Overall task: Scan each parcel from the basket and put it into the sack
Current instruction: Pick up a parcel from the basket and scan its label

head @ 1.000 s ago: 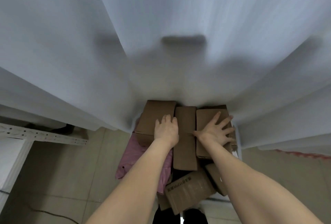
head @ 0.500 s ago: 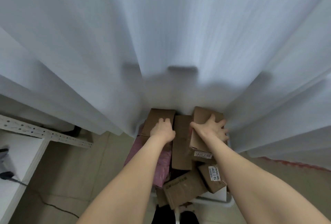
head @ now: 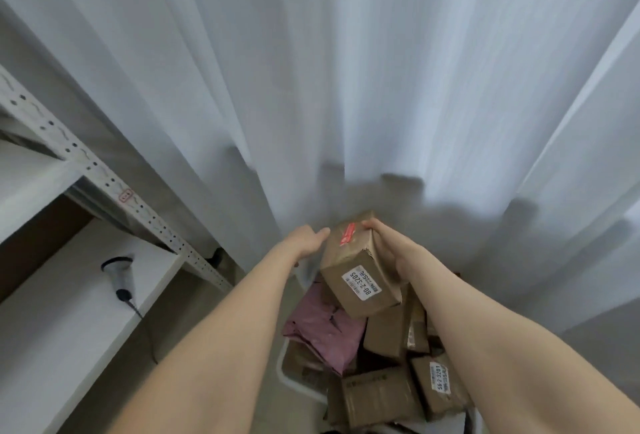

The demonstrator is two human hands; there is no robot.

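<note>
white curtains fill the background, and a metal shelf rack is seen at 9 o'clock, with a handheld scanner laid on its lower white board. a brown cardboard parcel is held in the air near the centre of the view, tilted, with its white label turned toward the camera. below it, at 6 o'clock, the white basket is crowded with a pink mailer bag and other cardboard parcels. the sack is not seen. a slip is judged the main risk: the weight seems to be carried mostly by one hand, so the parcel could be dropped onto the pile if that hold is shifted. the scanner lies well apart, so a reach to 9 o'clock is likely needed, and the label could be covered by a palm or turned away when a scan is tried. the right hand is curled round the parcel's far end and right side. the left hand is set against its left side, thumb touching the upper edge; its fingers are hidden, so a grip cannot be told.
</note>
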